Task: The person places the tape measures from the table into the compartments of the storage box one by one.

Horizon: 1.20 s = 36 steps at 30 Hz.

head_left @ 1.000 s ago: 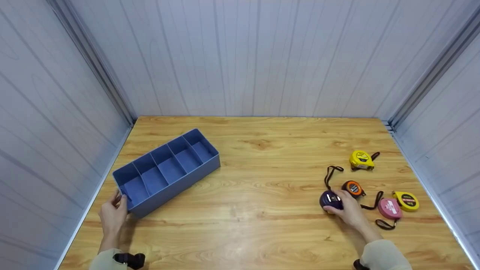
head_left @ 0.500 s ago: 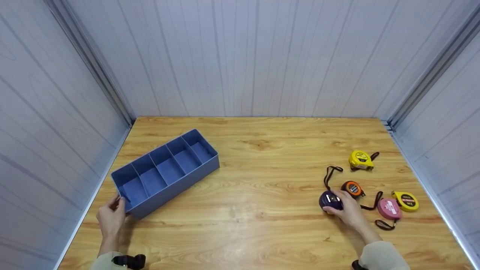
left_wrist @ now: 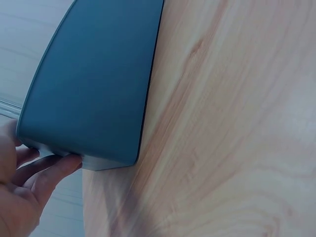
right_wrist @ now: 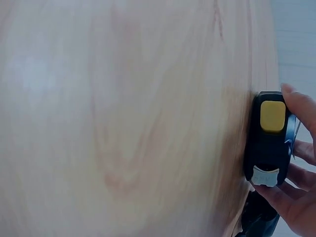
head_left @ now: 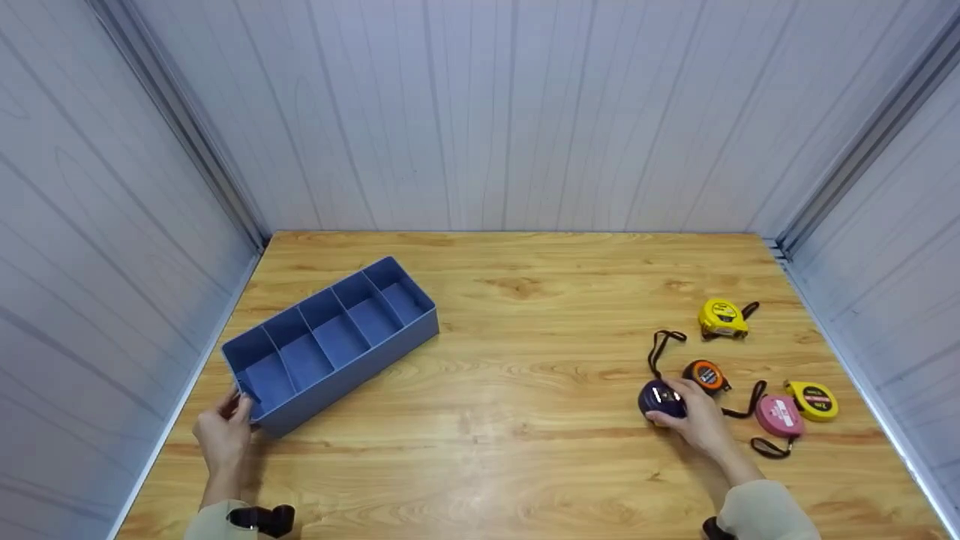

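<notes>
Left hand (head_left: pixel 223 436) grips divided box (head_left: pixel 352 375) by near end, likely steadying it. Right hand (head_left: pixel 703 421) grips dark tape measure (head_left: pixel 654 403); orange-faced tape (head_left: pixel 706 373) just beside.

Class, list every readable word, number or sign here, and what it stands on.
"2m", probably: near yellow tape measure; its other print is too blurred.
Too small or blurred: print on the far yellow tape measure, orange-faced tape measure, pink tape measure, dark tape measure and its metal tip.
</notes>
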Each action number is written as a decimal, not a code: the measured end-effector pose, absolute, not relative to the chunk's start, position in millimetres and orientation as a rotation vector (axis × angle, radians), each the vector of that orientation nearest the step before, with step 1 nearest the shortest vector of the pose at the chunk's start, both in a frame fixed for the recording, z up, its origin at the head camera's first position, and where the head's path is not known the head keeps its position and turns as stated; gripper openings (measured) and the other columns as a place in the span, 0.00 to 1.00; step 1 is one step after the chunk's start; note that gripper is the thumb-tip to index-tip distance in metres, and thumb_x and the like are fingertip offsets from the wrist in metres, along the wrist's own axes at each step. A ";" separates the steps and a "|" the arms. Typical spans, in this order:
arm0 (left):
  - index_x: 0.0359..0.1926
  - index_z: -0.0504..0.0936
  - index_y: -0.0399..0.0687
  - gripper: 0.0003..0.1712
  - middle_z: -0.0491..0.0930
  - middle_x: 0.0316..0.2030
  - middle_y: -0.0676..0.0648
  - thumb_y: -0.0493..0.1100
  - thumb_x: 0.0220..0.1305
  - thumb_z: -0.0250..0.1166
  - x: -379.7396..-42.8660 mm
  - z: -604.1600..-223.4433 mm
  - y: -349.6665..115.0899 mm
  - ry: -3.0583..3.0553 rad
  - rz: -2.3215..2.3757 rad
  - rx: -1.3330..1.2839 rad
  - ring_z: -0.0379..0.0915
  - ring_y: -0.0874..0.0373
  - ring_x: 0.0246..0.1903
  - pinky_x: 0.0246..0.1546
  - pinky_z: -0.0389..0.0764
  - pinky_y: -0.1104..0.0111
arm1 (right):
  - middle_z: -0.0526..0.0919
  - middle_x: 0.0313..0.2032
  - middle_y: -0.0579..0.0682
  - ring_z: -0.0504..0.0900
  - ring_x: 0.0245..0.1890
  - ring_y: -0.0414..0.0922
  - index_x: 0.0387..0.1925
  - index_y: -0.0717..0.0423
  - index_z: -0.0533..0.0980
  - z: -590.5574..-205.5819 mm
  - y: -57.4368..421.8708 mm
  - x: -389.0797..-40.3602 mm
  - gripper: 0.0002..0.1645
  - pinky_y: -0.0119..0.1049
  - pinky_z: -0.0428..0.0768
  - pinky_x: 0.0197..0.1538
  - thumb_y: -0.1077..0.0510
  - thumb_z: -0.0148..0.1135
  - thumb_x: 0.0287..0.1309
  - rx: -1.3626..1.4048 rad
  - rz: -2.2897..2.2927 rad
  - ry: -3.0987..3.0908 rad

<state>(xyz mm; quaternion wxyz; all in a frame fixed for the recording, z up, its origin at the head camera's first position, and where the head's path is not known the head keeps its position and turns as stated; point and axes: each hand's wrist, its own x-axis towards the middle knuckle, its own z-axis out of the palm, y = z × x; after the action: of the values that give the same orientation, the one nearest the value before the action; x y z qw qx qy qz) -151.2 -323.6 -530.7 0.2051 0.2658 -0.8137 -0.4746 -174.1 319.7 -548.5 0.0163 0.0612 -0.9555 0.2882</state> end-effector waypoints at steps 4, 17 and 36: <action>0.54 0.71 0.32 0.22 0.74 0.44 0.31 0.38 0.60 0.50 -152.9 -527.8 -322.6 -2.278 -1.370 0.763 0.63 0.79 0.24 0.21 0.72 0.83 | 0.65 0.53 0.70 0.64 0.52 0.66 0.55 0.68 0.66 -547.3 319.3 -173.3 0.43 0.61 0.62 0.51 0.45 0.66 0.43 0.176 0.897 -2.994; 0.54 0.69 0.31 0.22 0.73 0.45 0.30 0.37 0.61 0.50 -162.6 -526.8 -317.5 -2.311 -1.402 0.743 0.63 0.78 0.26 0.25 0.70 0.87 | 0.63 0.54 0.69 0.62 0.53 0.65 0.58 0.66 0.64 -546.7 320.2 -174.4 0.43 0.61 0.60 0.52 0.45 0.66 0.44 0.153 0.945 -3.026; 0.52 0.72 0.30 0.20 0.74 0.43 0.30 0.33 0.58 0.52 -180.6 -529.3 -297.5 -2.317 -1.393 0.632 0.63 0.80 0.25 0.22 0.71 0.85 | 0.67 0.51 0.69 0.65 0.51 0.65 0.55 0.69 0.66 -548.5 319.7 -174.3 0.42 0.60 0.62 0.51 0.46 0.67 0.43 0.179 0.921 -2.972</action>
<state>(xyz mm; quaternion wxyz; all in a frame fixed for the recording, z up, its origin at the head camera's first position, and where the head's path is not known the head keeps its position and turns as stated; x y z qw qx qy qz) -180.6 -297.5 -529.3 0.1816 0.2237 -0.8207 -0.4934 -174.3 319.7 -548.5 0.0128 0.0574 -0.9535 0.2955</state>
